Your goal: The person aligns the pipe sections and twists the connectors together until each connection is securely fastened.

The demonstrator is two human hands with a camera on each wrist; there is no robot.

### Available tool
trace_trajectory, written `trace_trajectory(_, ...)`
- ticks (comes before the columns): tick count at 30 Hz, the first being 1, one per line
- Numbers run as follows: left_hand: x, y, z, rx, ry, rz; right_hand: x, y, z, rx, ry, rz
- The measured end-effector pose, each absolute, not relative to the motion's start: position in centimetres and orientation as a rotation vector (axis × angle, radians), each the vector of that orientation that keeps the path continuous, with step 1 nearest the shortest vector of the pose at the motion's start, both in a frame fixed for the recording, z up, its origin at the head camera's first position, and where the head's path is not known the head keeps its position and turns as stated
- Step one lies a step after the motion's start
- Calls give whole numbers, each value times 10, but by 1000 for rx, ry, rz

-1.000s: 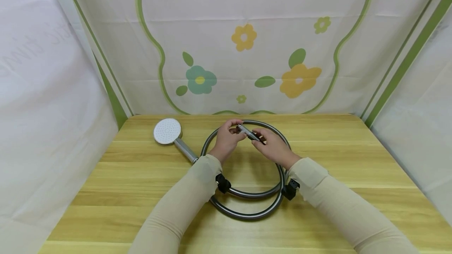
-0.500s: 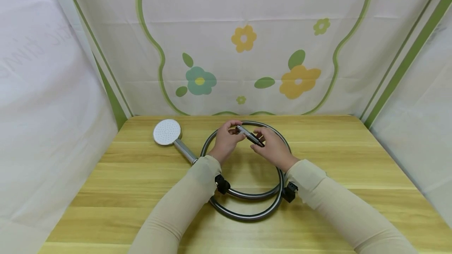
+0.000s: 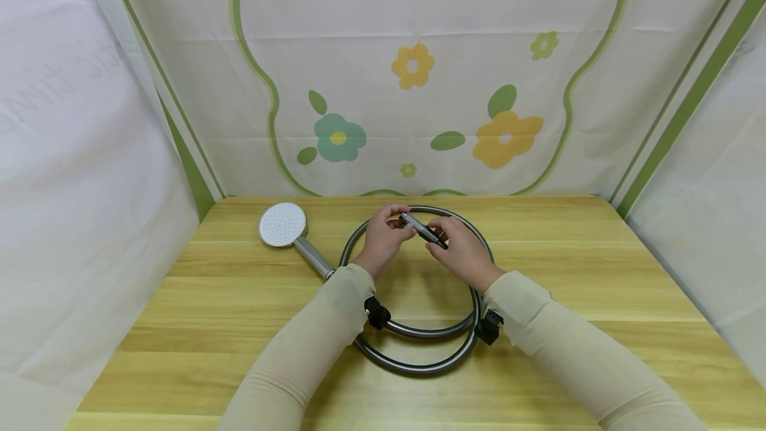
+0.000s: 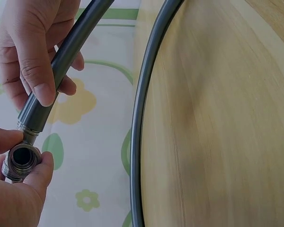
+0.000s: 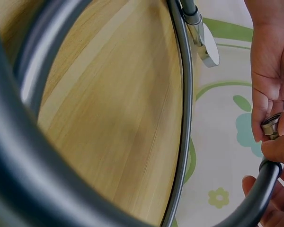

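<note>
In the head view, my left hand (image 3: 381, 239) pinches a small metal fitting (image 4: 23, 158) between thumb and fingers. The left wrist view shows the fitting's round opening with ridges like threads inside. It sits at the end of a dark grey shower hose (image 4: 34, 113). My right hand (image 3: 465, 251) holds the hose just behind that end, thumb on one side and fingers on the other. Both hands are raised over the hose's coil. The shower head (image 3: 283, 224), with a white face and grey handle, lies left of the hands. My left forearm hides where its handle meets the hose.
The hose lies in wide loops (image 3: 419, 370) on the wooden table (image 3: 568, 364), under and between my forearms. Behind the table hangs a white cloth (image 3: 371, 12) with printed flowers. More white cloth (image 3: 78, 218) closes off the left and right sides.
Half a second ago my right fingers stood a little away from the hose end; now they close round it again. My left hand keeps its hold on the fitting. The shower head has not moved.
</note>
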State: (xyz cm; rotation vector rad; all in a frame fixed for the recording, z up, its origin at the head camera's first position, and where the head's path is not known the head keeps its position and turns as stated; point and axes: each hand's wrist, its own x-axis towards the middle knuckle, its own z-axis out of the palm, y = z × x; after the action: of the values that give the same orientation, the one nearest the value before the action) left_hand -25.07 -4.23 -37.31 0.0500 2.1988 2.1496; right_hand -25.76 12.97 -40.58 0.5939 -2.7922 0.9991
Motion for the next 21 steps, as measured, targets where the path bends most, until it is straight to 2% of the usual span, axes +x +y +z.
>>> trace_trajectory(8,-273,-42,-400,46,2184,2168,-256,129,-406,605,-2771,980)
trace_trajectory(21,-273,-41,-403,71,2185,2203,-256,130,-406,622,-2778,973)
